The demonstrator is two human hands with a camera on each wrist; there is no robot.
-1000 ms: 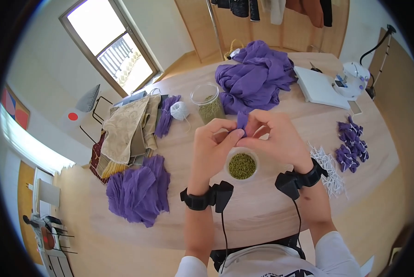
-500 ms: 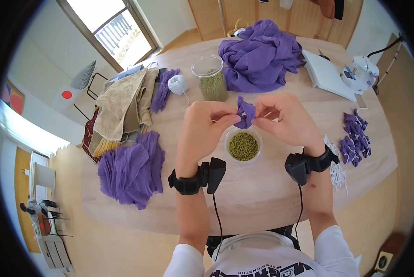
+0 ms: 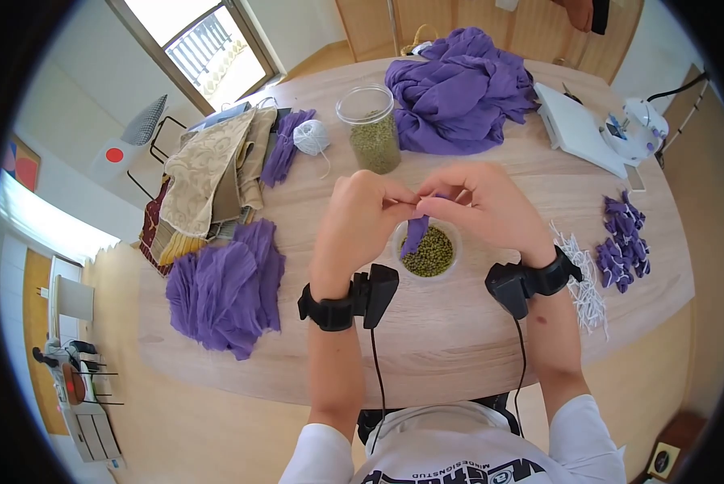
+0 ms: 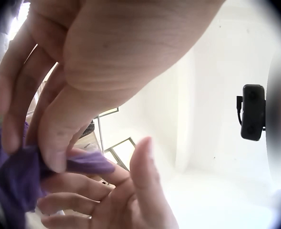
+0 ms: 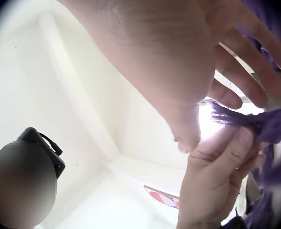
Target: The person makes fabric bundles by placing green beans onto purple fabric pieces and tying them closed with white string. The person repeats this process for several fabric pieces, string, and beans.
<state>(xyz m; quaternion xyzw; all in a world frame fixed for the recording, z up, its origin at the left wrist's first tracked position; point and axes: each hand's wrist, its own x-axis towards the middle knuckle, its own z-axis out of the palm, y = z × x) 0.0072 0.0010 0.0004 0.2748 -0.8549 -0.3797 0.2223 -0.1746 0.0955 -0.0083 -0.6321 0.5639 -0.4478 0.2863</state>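
Observation:
My left hand [image 3: 352,222] pinches a small piece of purple cloth [image 3: 414,236] between thumb and fingers. Part of the cloth hangs down in front of a clear tub [image 3: 456,260] of green beans [image 3: 433,256]. Close beside it, my right hand [image 3: 495,211] has its thumb raised away from the cloth in the left wrist view, where a frayed end [image 4: 90,163] lies against its forefinger. The right wrist view shows its other fingers [image 5: 245,78] loosely spread, with the purple cloth [image 5: 274,126] in the left hand's pinch.
Behind the hands stand a clear jar [image 3: 375,147] and a heap of purple fabric [image 3: 467,97]. Left are a string ball [image 3: 310,138], purple cloth pieces [image 3: 229,286] and folded fabrics [image 3: 208,177]. Right are white strings [image 3: 581,286], tied purple bundles [image 3: 622,242] and a sewing machine [image 3: 644,129].
Half a second ago both hands held the purple cloth spread between them above the beans. Now it hangs from the left hand, and the right hand has moved left, close against the left.

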